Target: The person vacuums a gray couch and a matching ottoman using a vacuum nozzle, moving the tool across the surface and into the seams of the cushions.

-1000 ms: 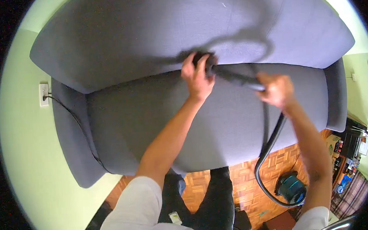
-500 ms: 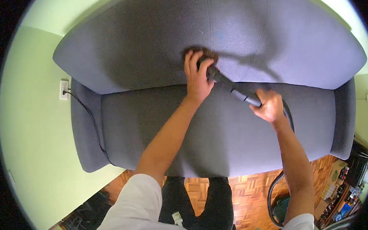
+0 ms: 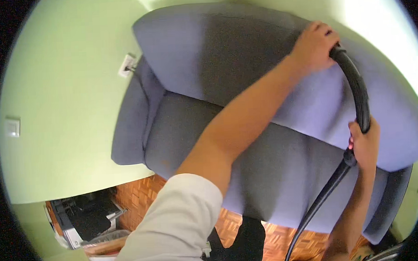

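Observation:
A grey fabric sofa (image 3: 256, 49) fills the middle of the view, tilted across it. My left hand (image 3: 315, 46) is up at the top edge of its backrest, fingers curled over the far end of a black vacuum cleaner tube (image 3: 356, 82). The brush on that end is hidden under the hand. Lower and to the right, my right hand (image 3: 366, 144) is closed round the tube's handle part. From there the black hose (image 3: 319, 202) runs down past the seat's front edge to the floor.
A plugged-in cord leaves the wall socket (image 3: 128, 65) beside the left armrest. A light switch (image 3: 13, 127) is on the green wall. Black equipment (image 3: 84, 215) and a plastic-wrapped box (image 3: 104, 244) stand at lower left on the parquet floor (image 3: 137, 199).
Both hands have gone right with the vacuum cleaner tube, the left one from the lower backrest up to its top edge. The view has turned, so the sofa now appears tilted.

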Demonstrator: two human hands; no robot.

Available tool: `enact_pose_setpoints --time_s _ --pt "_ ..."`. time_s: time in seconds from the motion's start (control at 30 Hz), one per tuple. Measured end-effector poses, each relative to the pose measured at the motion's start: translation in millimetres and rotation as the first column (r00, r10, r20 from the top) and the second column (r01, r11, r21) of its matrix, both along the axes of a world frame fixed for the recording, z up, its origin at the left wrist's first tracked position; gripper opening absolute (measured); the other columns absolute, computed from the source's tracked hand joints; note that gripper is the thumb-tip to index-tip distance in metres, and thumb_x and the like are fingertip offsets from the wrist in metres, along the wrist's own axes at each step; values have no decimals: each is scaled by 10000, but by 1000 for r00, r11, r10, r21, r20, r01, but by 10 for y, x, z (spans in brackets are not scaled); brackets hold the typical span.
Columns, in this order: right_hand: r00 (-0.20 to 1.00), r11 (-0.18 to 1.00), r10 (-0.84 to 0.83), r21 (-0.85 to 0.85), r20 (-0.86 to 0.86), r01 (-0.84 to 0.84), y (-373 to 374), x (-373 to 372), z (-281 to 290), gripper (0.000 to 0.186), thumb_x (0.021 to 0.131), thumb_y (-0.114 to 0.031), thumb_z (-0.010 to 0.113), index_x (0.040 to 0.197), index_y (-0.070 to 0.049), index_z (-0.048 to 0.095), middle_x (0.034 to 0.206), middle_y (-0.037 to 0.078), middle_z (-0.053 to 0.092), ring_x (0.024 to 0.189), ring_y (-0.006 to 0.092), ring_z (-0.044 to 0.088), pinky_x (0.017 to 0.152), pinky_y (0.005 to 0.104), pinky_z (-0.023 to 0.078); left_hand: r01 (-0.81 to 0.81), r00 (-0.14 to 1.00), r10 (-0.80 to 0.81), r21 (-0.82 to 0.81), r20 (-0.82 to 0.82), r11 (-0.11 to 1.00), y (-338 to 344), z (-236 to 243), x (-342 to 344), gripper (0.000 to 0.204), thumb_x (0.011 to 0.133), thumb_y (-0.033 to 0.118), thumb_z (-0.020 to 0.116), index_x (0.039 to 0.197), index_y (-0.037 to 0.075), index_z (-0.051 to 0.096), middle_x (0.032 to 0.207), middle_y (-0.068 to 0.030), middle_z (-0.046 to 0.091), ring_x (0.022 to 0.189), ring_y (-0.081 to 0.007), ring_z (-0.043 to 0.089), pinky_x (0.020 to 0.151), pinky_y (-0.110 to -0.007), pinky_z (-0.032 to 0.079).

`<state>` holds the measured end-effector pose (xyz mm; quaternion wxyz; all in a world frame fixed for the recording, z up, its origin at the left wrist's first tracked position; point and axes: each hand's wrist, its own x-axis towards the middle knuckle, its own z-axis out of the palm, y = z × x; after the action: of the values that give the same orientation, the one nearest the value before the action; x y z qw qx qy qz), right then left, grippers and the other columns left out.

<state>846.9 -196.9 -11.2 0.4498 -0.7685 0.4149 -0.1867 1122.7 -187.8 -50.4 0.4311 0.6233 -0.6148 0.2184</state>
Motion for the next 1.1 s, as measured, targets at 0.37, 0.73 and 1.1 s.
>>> enact_pose_setpoints --time_s 0.37,0.73,1.1 --pt "901 831 432 -406 41 -380 1628 3236 252 495 875 -429 703 1057 27 638 830 267 683 842 376 706 769 441 533 -194 964 249 395 -93 898 2678 266 3187 555 752 206 820 1245 103 586 1247 -163 599 1195 -363 562 1024 -454 468" --pt "907 871 415 -259 -68 -418 2123 4156 782 574 941 -541 632 1114 6 611 612 50 584 454 154 554 491 338 468 -365 847 479 402 -230 840 2821 472 3978 672 737 290 834 1286 55 525 1248 -199 599 1176 -387 576 977 -463 490" --pt "797 498 542 -663 -267 -560 2658 4173 -1173 592 896 -641 599 1049 -69 600 707 184 685 713 398 711 609 473 567 -562 810 468 -235 -354 793 3739 -1449 3722 757 818 394 827 1356 33 436 1337 -226 486 1246 -361 499 1065 -478 381"
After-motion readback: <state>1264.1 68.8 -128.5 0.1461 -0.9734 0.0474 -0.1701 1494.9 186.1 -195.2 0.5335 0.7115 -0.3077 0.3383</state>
